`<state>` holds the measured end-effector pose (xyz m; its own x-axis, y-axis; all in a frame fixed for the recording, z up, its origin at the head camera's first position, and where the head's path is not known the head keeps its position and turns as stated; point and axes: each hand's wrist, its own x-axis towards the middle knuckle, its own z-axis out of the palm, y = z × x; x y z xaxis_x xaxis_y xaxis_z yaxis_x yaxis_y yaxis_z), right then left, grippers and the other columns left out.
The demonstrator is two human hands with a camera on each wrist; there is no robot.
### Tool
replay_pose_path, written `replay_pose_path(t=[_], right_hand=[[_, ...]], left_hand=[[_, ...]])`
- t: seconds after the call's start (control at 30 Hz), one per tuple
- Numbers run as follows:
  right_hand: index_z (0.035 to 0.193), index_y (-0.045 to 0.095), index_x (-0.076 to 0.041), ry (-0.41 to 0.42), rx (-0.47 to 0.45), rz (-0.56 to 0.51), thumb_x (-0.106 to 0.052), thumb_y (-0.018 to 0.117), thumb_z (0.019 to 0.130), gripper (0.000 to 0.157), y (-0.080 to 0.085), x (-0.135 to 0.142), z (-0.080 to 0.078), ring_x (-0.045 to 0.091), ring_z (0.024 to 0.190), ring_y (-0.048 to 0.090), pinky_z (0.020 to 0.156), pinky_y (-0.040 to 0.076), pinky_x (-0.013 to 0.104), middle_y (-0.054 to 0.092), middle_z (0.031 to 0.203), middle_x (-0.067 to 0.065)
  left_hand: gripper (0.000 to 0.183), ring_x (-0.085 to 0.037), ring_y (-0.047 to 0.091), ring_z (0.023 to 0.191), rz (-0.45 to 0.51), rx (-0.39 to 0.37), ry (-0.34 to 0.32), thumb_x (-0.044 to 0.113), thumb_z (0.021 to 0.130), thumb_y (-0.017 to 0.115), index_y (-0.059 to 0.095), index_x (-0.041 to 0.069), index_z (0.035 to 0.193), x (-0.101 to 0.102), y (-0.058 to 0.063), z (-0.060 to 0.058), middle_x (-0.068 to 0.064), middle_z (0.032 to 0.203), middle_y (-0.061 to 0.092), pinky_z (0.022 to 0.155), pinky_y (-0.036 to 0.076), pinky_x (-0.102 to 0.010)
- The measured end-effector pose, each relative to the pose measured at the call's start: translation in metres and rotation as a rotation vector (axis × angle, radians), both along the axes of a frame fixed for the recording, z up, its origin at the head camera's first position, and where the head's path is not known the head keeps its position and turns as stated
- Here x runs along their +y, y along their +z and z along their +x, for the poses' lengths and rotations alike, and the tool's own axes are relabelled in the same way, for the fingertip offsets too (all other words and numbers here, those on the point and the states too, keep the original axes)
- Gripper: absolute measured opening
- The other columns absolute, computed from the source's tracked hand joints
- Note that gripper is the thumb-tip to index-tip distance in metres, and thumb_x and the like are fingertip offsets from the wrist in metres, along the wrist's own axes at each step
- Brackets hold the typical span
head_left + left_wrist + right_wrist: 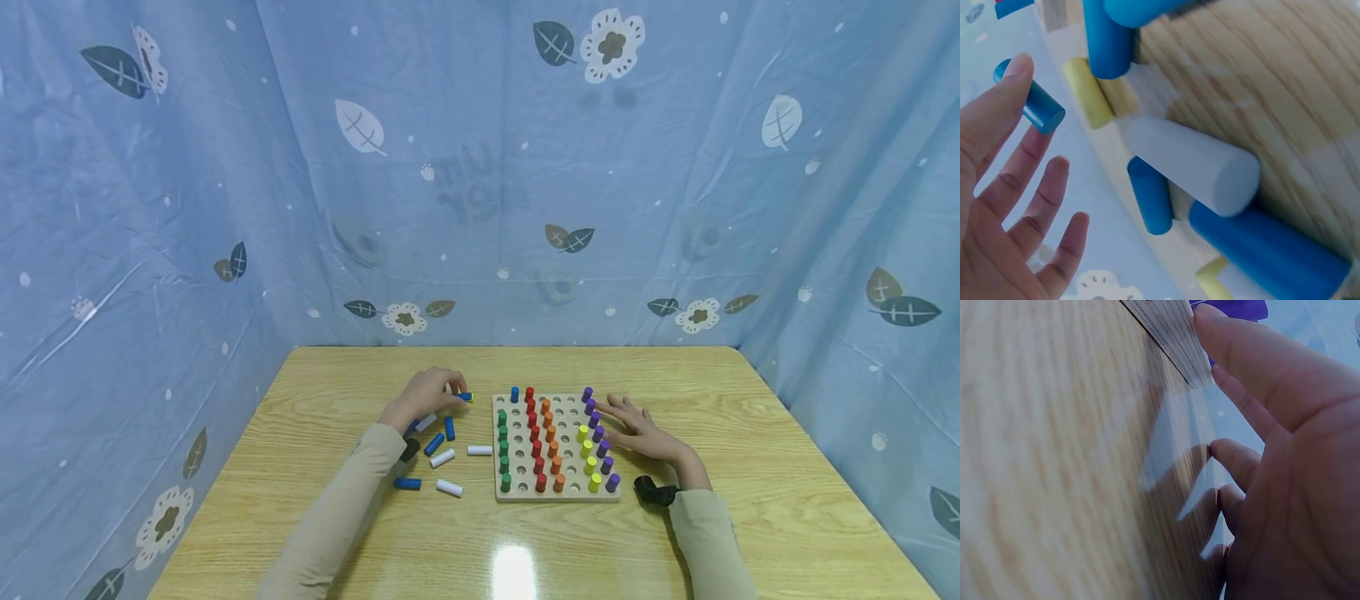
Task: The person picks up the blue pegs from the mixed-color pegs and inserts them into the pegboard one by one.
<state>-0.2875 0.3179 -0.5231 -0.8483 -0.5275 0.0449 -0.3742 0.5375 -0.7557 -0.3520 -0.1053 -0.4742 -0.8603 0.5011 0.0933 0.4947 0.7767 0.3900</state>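
My left hand [429, 392] pinches a blue peg [1044, 107] between thumb and fingertips, above the table left of the pegboard [557, 497]. The other fingers spread loosely in the left wrist view. Upright in the board stand rows of green pegs [504, 450], red pegs [536, 450], orange pegs [552, 450], yellow pegs [587, 450] and purple pegs [603, 450]. A single blue peg [514, 395] stands at the far end of its column. My right hand [643, 435] rests at the board's right edge, fingers extended, thumb and forefinger by the purple pegs.
Loose blue pegs [434, 443] and white pegs [450, 487] lie scattered left of the board. A yellow peg [1089, 92] lies among them in the left wrist view. Black wrist cameras [656, 491] sit on both wrists. A blue curtain [480, 167] hangs behind the wooden table [390, 550].
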Motion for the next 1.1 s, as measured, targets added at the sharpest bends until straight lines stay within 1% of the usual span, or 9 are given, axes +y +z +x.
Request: replay_pose_path(t=[0.13,0.3,0.67,0.8,0.97,1.1], right_hand=[[0.145,0.031,-0.009,-0.003,-0.005,-0.001,-0.018,0.053,0.095,0.055,-0.001,0.000,0.000,0.050,0.134,-0.015,0.096,-0.018,0.068,0.004,0.150,0.030],[0.144,0.032,-0.009,-0.008,-0.006,-0.003,-0.017,0.054,0.094,0.055,-0.001,0.001,0.000,0.051,0.134,-0.015,0.096,-0.019,0.068,0.003,0.150,0.031],[0.144,0.032,-0.010,-0.004,0.002,0.004,-0.017,0.054,0.094,0.055,0.000,-0.001,0.001,0.050,0.134,-0.014,0.097,-0.017,0.068,0.005,0.150,0.030],[0.144,0.032,-0.010,-0.004,0.004,0.012,-0.017,0.054,0.094,0.055,-0.002,0.000,0.000,0.050,0.134,-0.014,0.097,-0.017,0.068,0.005,0.150,0.029],[0.145,0.031,-0.010,-0.005,0.003,0.017,-0.019,0.052,0.095,0.055,-0.002,0.000,0.001,0.050,0.134,-0.015,0.097,-0.018,0.067,0.003,0.151,0.029],[0.145,0.031,-0.011,-0.005,0.002,0.011,-0.021,0.052,0.095,0.055,-0.001,0.001,0.002,0.050,0.134,-0.015,0.097,-0.018,0.067,0.003,0.151,0.029]], left_hand=[[0.012,-0.008,0.052,0.070,0.025,-0.009,0.010,0.032,0.081,0.071,0.063,0.027,0.089,0.005,0.003,0.002,0.011,0.084,0.060,0.063,0.043,-0.029],[0.011,-0.010,0.053,0.075,0.076,-0.007,0.002,0.028,0.083,0.070,0.062,0.026,0.090,0.011,0.006,0.003,0.010,0.084,0.060,0.066,0.044,-0.030],[0.012,-0.010,0.056,0.082,0.150,0.006,-0.017,0.029,0.085,0.067,0.062,0.025,0.096,0.020,-0.001,0.004,0.008,0.089,0.062,0.073,0.046,-0.030],[0.013,-0.010,0.056,0.084,0.205,-0.008,-0.014,0.030,0.086,0.067,0.062,0.025,0.097,0.024,-0.002,0.006,0.008,0.090,0.062,0.074,0.046,-0.030],[0.013,-0.008,0.054,0.083,0.271,-0.040,0.005,0.032,0.086,0.067,0.061,0.028,0.097,0.031,-0.002,0.008,0.010,0.093,0.061,0.071,0.045,-0.029],[0.013,-0.010,0.056,0.084,0.324,-0.058,-0.003,0.031,0.085,0.067,0.061,0.026,0.097,0.036,0.000,0.008,0.008,0.094,0.063,0.071,0.046,-0.031]])
